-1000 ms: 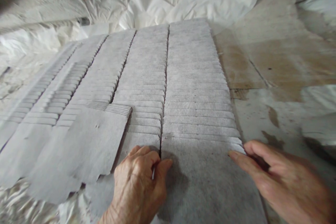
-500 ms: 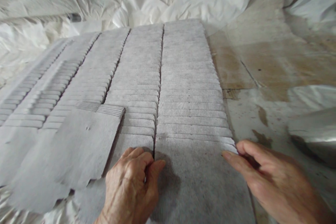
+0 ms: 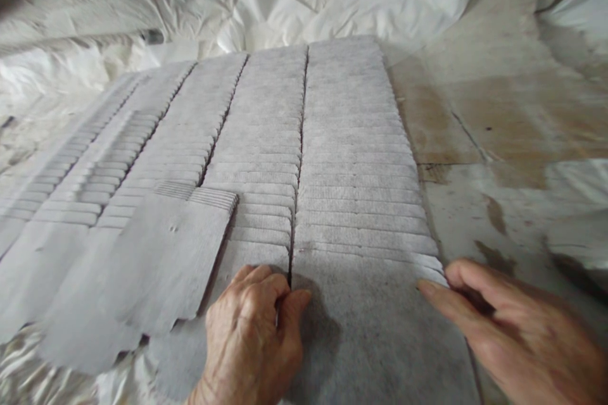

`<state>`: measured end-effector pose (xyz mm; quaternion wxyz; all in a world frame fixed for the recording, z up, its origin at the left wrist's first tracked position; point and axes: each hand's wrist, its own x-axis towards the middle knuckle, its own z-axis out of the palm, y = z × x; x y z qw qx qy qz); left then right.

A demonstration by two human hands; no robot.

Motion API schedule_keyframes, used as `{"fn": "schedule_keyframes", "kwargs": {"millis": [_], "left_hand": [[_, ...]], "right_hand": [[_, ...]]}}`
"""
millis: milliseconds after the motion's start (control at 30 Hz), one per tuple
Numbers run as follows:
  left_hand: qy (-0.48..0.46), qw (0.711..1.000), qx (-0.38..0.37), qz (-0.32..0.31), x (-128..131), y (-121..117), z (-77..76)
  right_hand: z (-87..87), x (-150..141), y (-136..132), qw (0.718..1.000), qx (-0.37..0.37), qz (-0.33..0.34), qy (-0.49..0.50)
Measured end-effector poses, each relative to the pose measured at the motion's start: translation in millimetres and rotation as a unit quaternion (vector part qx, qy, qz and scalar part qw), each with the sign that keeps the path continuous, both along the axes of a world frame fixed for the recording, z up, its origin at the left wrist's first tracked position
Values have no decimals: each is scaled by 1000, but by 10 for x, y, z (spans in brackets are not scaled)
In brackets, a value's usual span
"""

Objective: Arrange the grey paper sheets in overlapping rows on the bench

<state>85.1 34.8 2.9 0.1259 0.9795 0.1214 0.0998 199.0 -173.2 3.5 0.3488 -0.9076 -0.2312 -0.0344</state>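
Note:
Grey fibrous sheets (image 3: 351, 158) lie overlapped like shingles in several long rows running away from me. My left hand (image 3: 251, 335) is curled at the near end of the gap between two rows, fingers and thumb pinched on the left edge of the nearest sheet (image 3: 375, 329). My right hand (image 3: 513, 335) rests at that sheet's right edge, its fingertips bent and touching the corner. A loose stack of the same sheets (image 3: 161, 259) lies skewed on the rows to the left.
Crumpled white plastic sheeting (image 3: 304, 0) bunches up behind the rows and at the left. A stained, worn floor surface (image 3: 498, 114) lies to the right, with more white plastic (image 3: 579, 202) at the right edge.
The view shifted slightly left and back again. Both hands stay at the edges of the nearest sheet, hardly moving.

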Motion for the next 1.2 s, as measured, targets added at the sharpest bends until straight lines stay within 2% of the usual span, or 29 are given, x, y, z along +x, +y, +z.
{"fn": "schedule_keyframes", "kwargs": {"millis": [200, 333, 400, 467, 567, 633, 767, 833, 967, 1100, 1200], "left_hand": [[-22, 1000, 14, -14, -49, 0, -17], [-8, 1000, -8, 5, -52, -23, -20], [7, 999, -21, 25, -49, -64, -11], [14, 999, -19, 44, -58, -115, -3], [-20, 996, 30, 77, -94, -175, -12], [-68, 992, 61, 82, -117, -186, -36], [-125, 989, 66, 38, -108, -146, -74], [-113, 992, 57, 15, -70, -113, -56], [-65, 994, 29, -79, 39, -31, 41], [-35, 990, 1, -139, 132, 54, 113], [-41, 985, -3, -168, 169, 101, 122]], "right_hand": [[35, -50, 27, 998, -26, -39, 35], [-5, -38, 8, 1000, -18, -18, 9], [-34, -55, -10, 999, -38, 0, -28], [-54, -98, -26, 991, -82, -15, -103], [-55, -172, -38, 966, -154, -68, -197], [-54, -189, -41, 963, -148, -41, -222], [-85, -118, -46, 966, -101, 53, -230], [-98, -60, -43, 964, -111, 68, -233], [-78, 5, -18, 964, -111, 87, -226], [-23, -43, 1, 976, -41, 120, -177], [11, -127, -13, 972, -1, 158, -173]]}}
